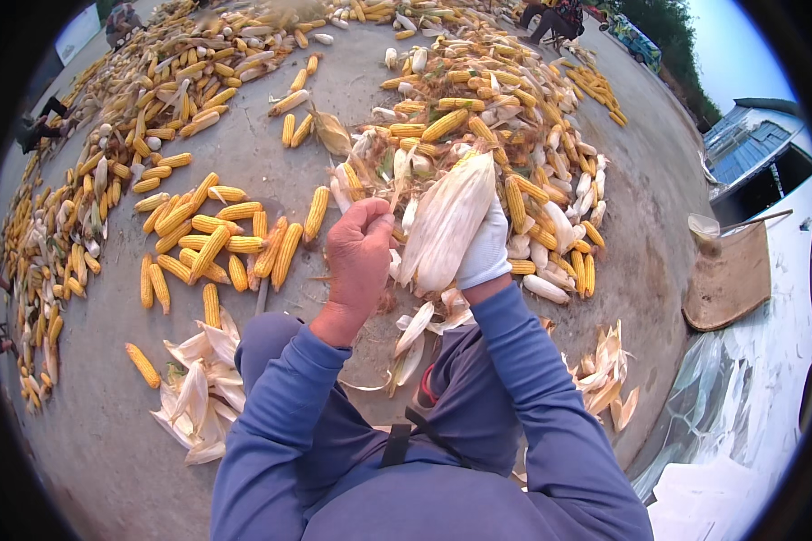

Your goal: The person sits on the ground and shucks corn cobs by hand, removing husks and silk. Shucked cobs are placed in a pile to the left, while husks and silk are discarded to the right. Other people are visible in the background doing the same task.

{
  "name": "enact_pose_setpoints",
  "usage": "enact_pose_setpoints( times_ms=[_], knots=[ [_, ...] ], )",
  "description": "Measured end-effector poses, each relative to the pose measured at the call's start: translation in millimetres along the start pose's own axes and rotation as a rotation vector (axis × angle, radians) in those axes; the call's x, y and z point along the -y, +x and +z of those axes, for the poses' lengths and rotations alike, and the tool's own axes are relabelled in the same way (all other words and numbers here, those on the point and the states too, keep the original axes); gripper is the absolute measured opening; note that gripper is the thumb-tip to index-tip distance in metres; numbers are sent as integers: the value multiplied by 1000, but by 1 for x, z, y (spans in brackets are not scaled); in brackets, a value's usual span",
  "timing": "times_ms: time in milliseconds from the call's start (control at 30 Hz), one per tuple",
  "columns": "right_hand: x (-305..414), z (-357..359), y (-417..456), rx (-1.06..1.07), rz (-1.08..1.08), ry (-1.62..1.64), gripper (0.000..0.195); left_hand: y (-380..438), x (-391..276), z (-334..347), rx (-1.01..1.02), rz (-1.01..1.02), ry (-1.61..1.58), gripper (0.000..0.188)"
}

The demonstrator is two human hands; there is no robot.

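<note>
My right hand (485, 247), in a white knit glove, holds up an ear of corn partly wrapped in its pale, dry husk (446, 220). Yellow kernels (465, 158) show at the far end of that ear. Just left of it is my bare left hand (360, 243), its fingers curled in and the thumb pressed against them. A thin husk strip (397, 193) appears at those fingertips; whether they pinch it is unclear. Beyond both hands lies a heap of corn ears (446, 125), some husked and some covered. Husked yellow ears (206, 237) lie on the ground to the left.
Loose husks (199, 399) lie beside my left knee, more husks (602, 379) to the right. A long corn pile (169, 81) curves along the left and back. A brown scoop (729, 277) stands at right by plastic sheeting (710, 385). Other people (556, 20) sit farther off.
</note>
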State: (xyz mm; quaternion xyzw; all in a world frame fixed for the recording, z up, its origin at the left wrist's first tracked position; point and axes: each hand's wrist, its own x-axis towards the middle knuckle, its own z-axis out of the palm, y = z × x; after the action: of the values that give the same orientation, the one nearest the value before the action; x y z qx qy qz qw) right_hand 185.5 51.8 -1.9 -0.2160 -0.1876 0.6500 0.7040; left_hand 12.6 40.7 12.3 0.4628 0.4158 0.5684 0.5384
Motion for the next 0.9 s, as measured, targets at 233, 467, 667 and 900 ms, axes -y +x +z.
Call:
enact_pose_setpoints(
  times_ms=[233, 467, 667, 900],
  knots=[
    [4, -5, 0, -53, -35, -103, 45, 18, 23, -13, 157, 42, 440, 17],
    [0, 15, -8, -36, 39, -194, 38, 13, 15, 11, 98, 418, 470, 39],
    [-15, 7, -11, -53, 97, -339, 30, 17, 38, 23, 104, 119, 291, 27],
    [-12, -2, 0, -144, 58, -236, 26, 16, 36, 11, 83, 33, -63, 12]
  ],
)
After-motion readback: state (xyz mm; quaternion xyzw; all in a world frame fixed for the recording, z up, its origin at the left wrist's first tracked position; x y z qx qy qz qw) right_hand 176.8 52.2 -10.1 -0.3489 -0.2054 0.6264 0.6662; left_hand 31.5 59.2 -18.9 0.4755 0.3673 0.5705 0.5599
